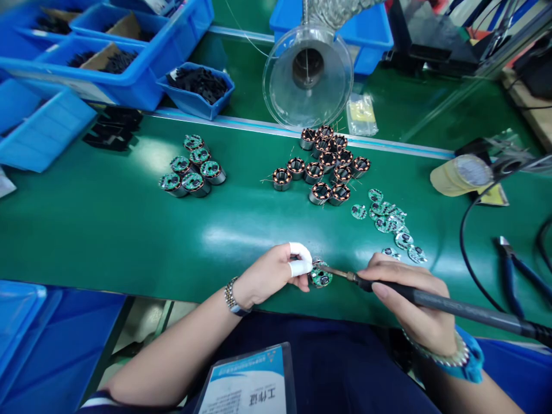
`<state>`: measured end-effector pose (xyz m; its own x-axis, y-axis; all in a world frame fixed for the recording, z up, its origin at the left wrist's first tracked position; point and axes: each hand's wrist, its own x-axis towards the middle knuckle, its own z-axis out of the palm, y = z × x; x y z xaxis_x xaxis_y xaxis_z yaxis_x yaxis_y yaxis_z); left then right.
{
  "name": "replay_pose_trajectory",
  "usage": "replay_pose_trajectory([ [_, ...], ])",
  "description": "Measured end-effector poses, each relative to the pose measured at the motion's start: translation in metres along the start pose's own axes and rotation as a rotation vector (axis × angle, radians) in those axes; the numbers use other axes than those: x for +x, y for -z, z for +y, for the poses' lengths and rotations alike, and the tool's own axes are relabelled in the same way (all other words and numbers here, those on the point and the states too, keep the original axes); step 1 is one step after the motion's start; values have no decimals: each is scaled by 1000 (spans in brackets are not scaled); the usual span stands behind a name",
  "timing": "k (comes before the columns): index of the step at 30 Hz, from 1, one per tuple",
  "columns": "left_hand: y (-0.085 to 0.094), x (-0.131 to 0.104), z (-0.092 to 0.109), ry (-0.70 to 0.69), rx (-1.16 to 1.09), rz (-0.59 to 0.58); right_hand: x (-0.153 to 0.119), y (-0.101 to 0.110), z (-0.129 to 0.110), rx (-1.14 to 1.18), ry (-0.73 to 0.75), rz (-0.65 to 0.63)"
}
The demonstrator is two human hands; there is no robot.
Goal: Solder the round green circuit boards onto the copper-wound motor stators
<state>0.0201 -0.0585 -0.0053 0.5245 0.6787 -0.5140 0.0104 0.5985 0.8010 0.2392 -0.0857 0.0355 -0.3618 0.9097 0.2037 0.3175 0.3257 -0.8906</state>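
Observation:
A round green circuit board lies near the mat's front edge. My left hand, with white covers on two fingertips, is closed at the board's left side; what its fingertips pinch is too small to make out. In my right hand is a soldering iron, its tip touching or just above the board. Loose green boards lie beyond my right hand. Several copper-wound stators stand further back, and a group of stators topped with boards stands to the left.
Blue bins with black parts fill the back left. A clear fume hood hangs at the back centre. Blue-handled cutters, a yellowish container and a black cable are on the right.

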Motion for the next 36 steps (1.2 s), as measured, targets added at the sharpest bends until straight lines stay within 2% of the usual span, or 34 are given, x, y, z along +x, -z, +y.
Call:
replay_pose_trajectory([
  [8, 0, 0, 0, 5, 0, 4, 2, -2, 0, -30, 5, 8],
  [16, -1, 0, 1, 22, -34, 16, -3, 3, 1, 33, -27, 68],
  [18, -1, 0, 1, 26, -38, 16, -5, 4, 1, 30, -30, 99],
  [21, 0, -1, 1, 22, -32, 8, -9, 10, 4, -7, -27, 219],
  [25, -1, -2, 0, 13, -43, 30, -15, 37, 8, -153, -6, 350],
  [30, 1, -4, 1, 47, 17, 65, -20, 104, 7, -666, -53, 319],
  [33, 14, -19, 2, 71, 76, 158, -23, 134, 10, -789, -113, 333],
  [36, 41, -48, 0, 87, 169, 336, -31, 143, 22, -744, -154, 559],
])
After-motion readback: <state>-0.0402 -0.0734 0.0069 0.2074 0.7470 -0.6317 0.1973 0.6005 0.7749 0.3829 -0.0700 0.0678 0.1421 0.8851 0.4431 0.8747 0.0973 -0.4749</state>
